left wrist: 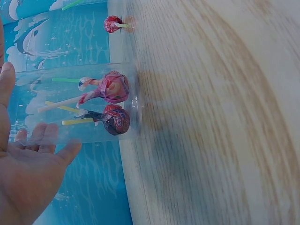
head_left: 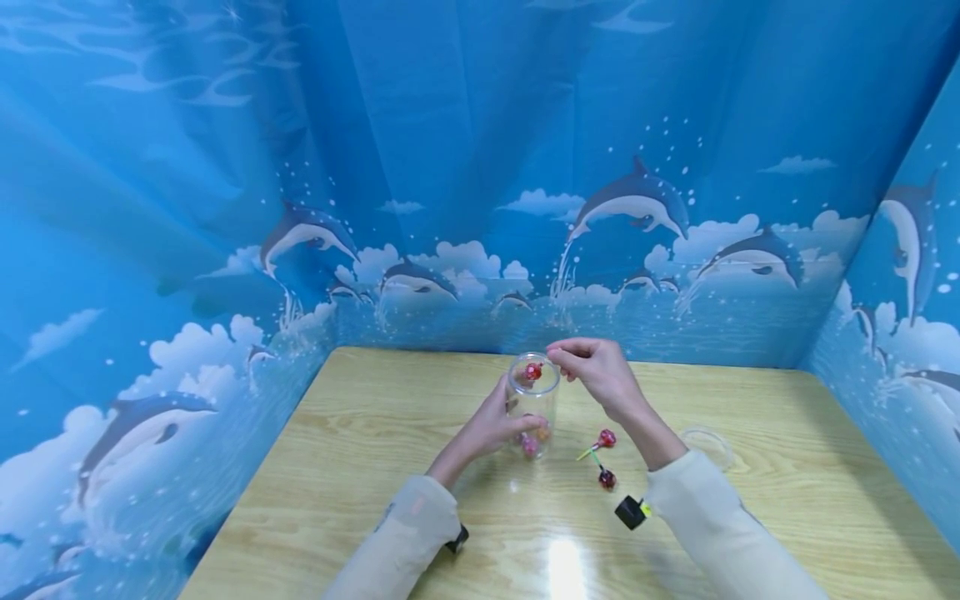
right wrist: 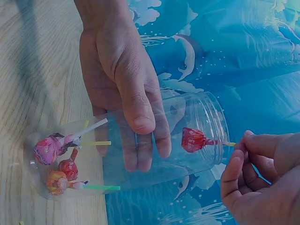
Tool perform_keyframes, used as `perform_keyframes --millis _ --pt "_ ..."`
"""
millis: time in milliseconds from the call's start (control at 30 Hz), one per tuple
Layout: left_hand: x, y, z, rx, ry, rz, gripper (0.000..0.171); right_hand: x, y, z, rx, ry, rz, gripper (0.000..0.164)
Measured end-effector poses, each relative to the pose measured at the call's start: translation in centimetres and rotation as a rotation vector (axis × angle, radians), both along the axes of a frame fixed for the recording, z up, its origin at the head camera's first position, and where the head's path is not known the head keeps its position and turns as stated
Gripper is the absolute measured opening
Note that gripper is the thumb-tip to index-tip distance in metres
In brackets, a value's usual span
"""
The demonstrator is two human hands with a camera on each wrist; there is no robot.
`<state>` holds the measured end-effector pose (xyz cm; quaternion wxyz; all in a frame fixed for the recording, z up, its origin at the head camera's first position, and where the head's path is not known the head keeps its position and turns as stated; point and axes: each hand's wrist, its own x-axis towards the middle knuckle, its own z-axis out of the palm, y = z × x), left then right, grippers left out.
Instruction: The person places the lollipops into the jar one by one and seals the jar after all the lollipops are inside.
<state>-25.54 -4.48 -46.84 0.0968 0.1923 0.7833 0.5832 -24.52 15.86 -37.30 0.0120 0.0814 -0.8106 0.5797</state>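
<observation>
1. Labels first: the red pop point(right wrist: 192, 139) has pale marks on its wrapper that look like lettering, but my feed's too blurry to read them.
2. Same deal with the dark pop point(left wrist: 116, 120) down in the jar point(head_left: 534, 406) — pale marks on the wrapper, too small for me to make out.
3. The pink pop point(right wrist: 47, 150) and orange pop point(right wrist: 56, 182) are near the jar's base too, sticks pointing toward the mouth.
4. I've got the right hand point(right wrist: 267, 173) pinching the yellow stick point(right wrist: 228, 144) between thumb and fingertips. Fingers are just outside the mouth; the red pop's head is just inside it, well apart from the bottom bunch.
5. My left hand point(right wrist: 129, 89) grips the jar, thumb on one side and fingers on the other — base down.
6. Two more on the table point(head_left: 375, 483), near the jar: a bright red one point(head_left: 607, 438) and a darker one point(head_left: 607, 479), sticks close together.
</observation>
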Motion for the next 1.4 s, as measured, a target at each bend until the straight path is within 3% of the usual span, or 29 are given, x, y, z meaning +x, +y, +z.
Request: perform_keyframes --millis 700,1400 --pt "0.1 0.0 0.0 0.034 0.052 -0.024 0.082 0.1 0.7 -0.1 0.057 -0.004 0.023 0.029" --pt "0.0 0.0 0.0 0.054 0.053 -0.031 0.085 3.2 6.1 -2.7 0.125 -0.070 0.003 0.038"
